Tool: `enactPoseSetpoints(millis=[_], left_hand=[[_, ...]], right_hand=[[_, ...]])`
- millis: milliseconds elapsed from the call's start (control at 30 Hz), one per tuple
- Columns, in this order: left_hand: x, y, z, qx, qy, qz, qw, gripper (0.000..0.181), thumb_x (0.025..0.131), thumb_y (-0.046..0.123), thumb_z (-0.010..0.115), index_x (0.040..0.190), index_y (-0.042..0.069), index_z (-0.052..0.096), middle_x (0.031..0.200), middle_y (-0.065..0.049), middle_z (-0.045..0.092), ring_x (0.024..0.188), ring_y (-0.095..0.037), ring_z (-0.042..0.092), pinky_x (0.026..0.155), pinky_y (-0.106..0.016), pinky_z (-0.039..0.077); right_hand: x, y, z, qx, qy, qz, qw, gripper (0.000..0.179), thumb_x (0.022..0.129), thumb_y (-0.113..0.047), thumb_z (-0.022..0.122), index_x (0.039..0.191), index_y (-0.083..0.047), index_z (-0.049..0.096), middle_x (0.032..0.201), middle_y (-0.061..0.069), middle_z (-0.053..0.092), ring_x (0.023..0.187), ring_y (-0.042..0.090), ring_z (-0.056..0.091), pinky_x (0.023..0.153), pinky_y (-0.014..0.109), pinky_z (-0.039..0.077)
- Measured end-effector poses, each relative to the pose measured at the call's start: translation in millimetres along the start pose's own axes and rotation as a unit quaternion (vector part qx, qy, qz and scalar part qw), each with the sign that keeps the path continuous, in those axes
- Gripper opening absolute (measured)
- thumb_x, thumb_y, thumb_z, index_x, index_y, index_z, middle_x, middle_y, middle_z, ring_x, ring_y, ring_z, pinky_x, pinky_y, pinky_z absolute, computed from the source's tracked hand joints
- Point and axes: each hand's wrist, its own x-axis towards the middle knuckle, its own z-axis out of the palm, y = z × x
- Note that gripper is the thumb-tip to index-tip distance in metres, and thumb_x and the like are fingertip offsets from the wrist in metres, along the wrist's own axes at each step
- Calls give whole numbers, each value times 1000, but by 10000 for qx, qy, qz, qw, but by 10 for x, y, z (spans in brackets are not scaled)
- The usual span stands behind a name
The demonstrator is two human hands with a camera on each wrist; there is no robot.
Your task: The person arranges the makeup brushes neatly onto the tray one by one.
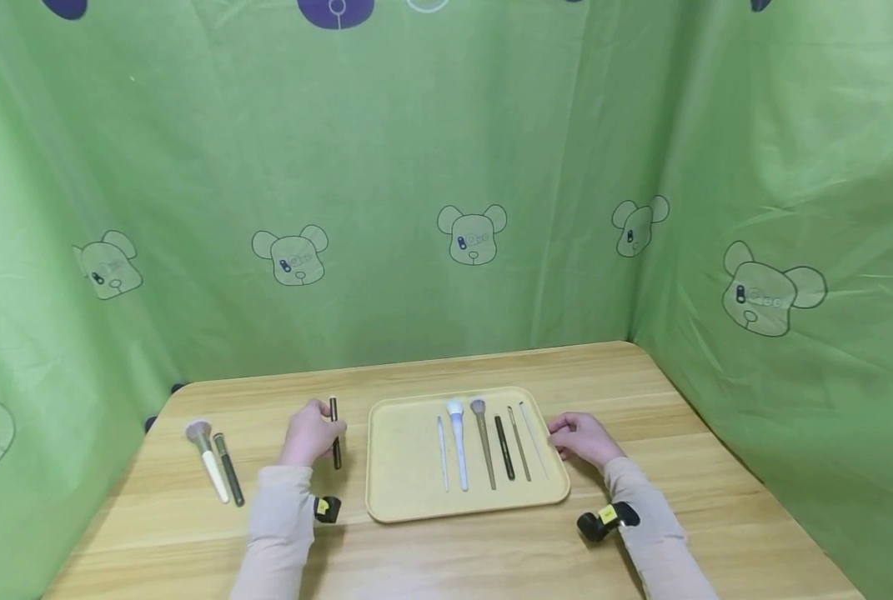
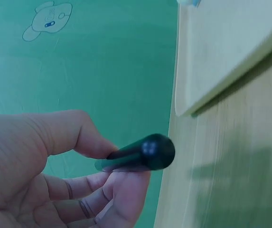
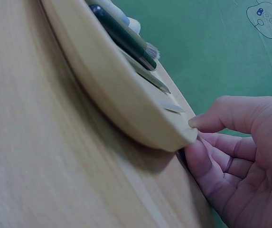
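My left hand (image 1: 309, 433) pinches a slim black makeup brush (image 1: 335, 433) between thumb and fingers, left of the tray. Its rounded black end (image 2: 157, 152) faces the camera in the left wrist view; I cannot make out its bristles. At the right side of the cream tray (image 1: 408, 512), my right hand (image 1: 585, 438) grips the rim, thumb on top and a finger beneath in the right wrist view. Several brushes lie side by side on the tray, among them a white one (image 1: 458, 446), a brown one (image 1: 484, 442) and a short black one (image 1: 504, 447).
On the table's left lie a white-handled fluffy brush (image 1: 209, 460) and a dark-handled brush (image 1: 229, 469), close together. The wooden table (image 1: 446, 558) ends at a green curtain (image 1: 386, 167) behind, with more curtain at both sides.
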Motion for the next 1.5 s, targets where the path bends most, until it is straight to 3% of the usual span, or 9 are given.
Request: enactPoseSetpoints(millis=[267,633,833,1300,1500], left_hand=[[10,121,202,-187,-4,165,9997,25,80,6,62,99,-5,51,93,-28,62,57,-28,68,55,-35,60],[-11,328,464,-474,-320,264,9980,24,82,3,64,100,-6,51,89,-23,60,56,-29,67,56,-36,60],[9,375,601,-568,-418,304,9970,24,82,3,65,101,-5,52,88,-19,60,59,-30,67,58,-37,61],[32,461,875,-473,-715,640,9943,18,78,1,68,89,-4,55,75,-9,57,47,-16,59,49,-28,56],[-4,503,967,-429,-828,585,9939,18,77,1,68,88,-3,54,72,-8,56,47,-15,58,48,-27,56]], right_hand=[[7,14,5,-26,-8,28,10000,32,81,-4,66,107,14,59,85,13,66,68,13,61,61,26,57],[2,3,6,40,-19,25,10000,32,82,-3,65,108,14,58,86,12,66,68,13,61,61,26,57],[-5,-3,1,27,-47,9,10000,33,81,-4,66,108,14,58,86,13,66,68,13,61,61,27,57],[17,-3,-1,28,-20,40,10000,32,81,-4,65,107,13,59,86,13,67,69,12,61,62,26,57],[5,-9,-2,36,-54,20,10000,32,81,-3,65,107,14,58,87,14,67,69,12,61,61,26,57]])
